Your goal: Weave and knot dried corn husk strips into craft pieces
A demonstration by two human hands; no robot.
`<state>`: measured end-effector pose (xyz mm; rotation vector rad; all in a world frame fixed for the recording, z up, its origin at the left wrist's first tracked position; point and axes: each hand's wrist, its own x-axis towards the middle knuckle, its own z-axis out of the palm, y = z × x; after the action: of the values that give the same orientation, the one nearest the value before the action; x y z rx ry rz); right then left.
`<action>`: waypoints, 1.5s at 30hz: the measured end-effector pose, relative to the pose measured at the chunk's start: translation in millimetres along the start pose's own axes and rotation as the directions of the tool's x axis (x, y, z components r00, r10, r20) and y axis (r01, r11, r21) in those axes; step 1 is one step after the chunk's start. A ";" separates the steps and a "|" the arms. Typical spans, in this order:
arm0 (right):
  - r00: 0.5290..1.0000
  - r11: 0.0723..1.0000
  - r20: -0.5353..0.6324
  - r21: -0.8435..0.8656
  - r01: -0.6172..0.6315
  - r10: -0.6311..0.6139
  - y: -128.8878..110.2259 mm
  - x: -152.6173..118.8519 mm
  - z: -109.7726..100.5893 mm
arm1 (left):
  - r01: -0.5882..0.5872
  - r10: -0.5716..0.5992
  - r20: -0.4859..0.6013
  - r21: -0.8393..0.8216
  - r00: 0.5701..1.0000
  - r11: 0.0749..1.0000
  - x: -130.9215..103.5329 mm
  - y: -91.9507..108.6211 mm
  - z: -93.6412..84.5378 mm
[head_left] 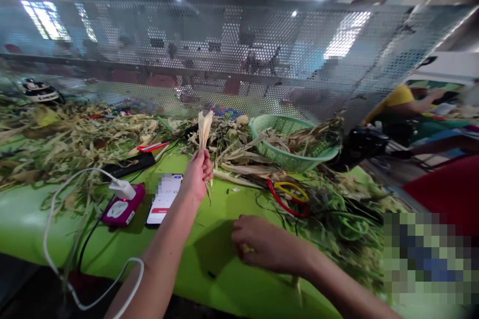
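Note:
My left hand (198, 172) reaches forward over the green table (217, 239) and is closed round the lower end of a pale dried corn husk (204, 132), which points upward. My right hand (258, 241) is curled shut low over the table, to the right of my left forearm. A small yellowish bit shows between its fingers, too little to name. Just left of my left wrist lies a phone (164, 202) with its screen lit. Loose dry husks (243, 159) lie beyond both hands.
A green plastic basket (292, 162) holds more husks. Red-handled scissors (288, 199) lie near tangled green strands (344, 224) at right. A purple power block (123, 207) with a white charger (121, 189) and cable sits at left. A perforated metal screen (209, 50) stands behind.

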<state>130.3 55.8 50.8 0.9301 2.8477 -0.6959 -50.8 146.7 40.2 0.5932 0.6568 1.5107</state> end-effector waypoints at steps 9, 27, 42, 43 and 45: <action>0.879 0.928 -0.331 -0.028 -0.372 0.343 39.3 -24.7 -14.7 | -0.028 0.027 -0.026 -0.030 0.999 0.999 -2.8 5.9 2.7; 0.991 0.997 -0.110 0.037 -0.068 0.072 -34.7 44.5 14.9 | -0.091 0.090 -0.022 -0.070 0.996 0.993 0.0 19.1 -2.7; 0.999 0.936 -0.015 0.350 -0.043 0.051 -82.4 -26.4 49.5 | -0.058 0.058 -0.003 -0.072 0.998 0.996 -1.1 19.9 -2.1; 0.997 0.927 -0.002 0.366 -0.077 0.083 -87.3 -41.0 49.3 | -0.055 0.056 0.002 -0.071 0.998 0.996 -1.7 19.8 -1.6; 0.986 0.917 0.025 0.366 -0.162 0.164 -95.9 -70.0 50.8 | -0.052 0.053 0.011 -0.067 0.999 0.996 -2.5 19.4 -0.9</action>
<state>128.5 -73.2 57.3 1.1990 2.6481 -1.2325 -64.9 143.9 53.5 0.5729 0.5827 1.5700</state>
